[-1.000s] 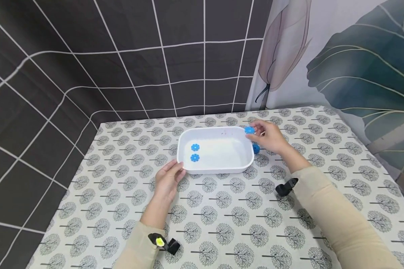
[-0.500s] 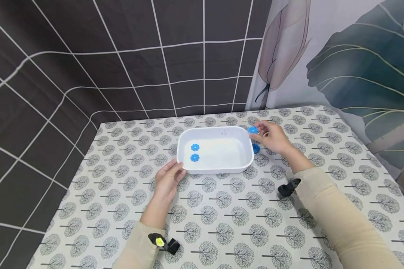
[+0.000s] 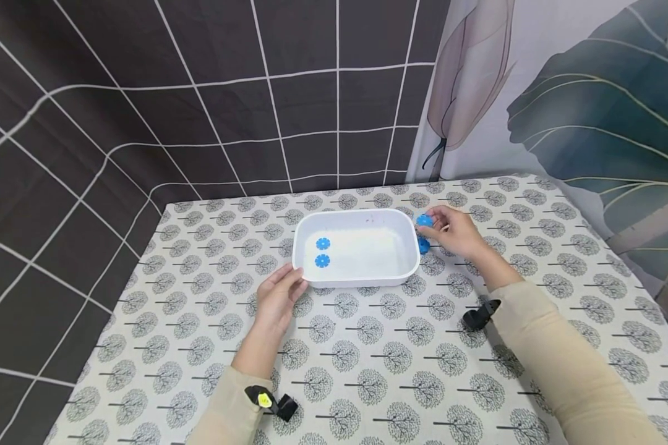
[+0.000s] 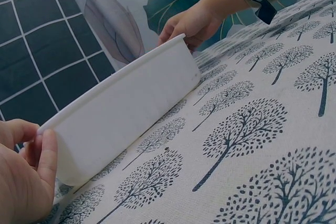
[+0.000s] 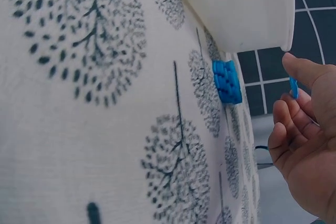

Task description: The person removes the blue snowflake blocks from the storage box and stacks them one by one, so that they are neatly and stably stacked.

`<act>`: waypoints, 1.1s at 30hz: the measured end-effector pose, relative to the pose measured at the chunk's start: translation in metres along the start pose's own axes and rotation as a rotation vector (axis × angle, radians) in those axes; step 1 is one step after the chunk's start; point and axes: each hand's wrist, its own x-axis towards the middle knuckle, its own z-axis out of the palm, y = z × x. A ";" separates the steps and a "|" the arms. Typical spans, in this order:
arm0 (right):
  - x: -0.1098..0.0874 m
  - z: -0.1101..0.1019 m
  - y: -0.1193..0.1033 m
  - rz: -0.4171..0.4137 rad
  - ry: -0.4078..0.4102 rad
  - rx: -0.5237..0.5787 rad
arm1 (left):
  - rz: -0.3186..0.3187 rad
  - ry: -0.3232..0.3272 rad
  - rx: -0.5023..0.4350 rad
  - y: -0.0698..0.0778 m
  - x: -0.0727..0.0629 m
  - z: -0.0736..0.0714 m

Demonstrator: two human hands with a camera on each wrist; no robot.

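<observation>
A white plastic tray [image 3: 362,283] sits on the patterned cloth, with two blue notched discs [image 3: 323,252] lying flat at its left end. My left hand [image 3: 278,293] pinches the tray's near left corner, thumb and fingers on the rim. Just outside the far right corner, my right hand [image 3: 453,232] holds a blue notched disc [image 3: 424,220] between thumb and fingers. Below that hand, a short stack of blue discs [image 5: 227,82] stands on the cloth against the tray's right side. In the right wrist view the held disc [image 5: 293,87] shows edge-on, mostly hidden by the thumb.
The tablecloth [image 3: 378,383] is printed with grey trees and covers the table. A dark curtain with white grid lines [image 3: 306,105] hangs behind and at the left. A leaf-print curtain [image 3: 607,123] hangs at the right.
My right hand has moved a little right and toward me, carrying the blue disc from over the tray's far right rim to above the stack. The left hand and tray have stayed put.
</observation>
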 end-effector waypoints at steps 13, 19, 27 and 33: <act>-0.009 0.010 0.014 0.008 -0.073 -0.019 | -0.006 0.011 0.001 -0.001 0.000 0.000; -0.012 0.011 0.019 -0.005 -0.103 -0.040 | 0.002 0.006 -0.001 -0.002 0.000 0.000; -0.015 0.012 0.018 0.000 -0.139 -0.013 | -0.006 0.008 -0.003 -0.002 0.001 -0.001; -0.015 0.012 0.018 0.000 -0.145 -0.008 | -0.004 -0.002 -0.004 -0.002 0.002 -0.002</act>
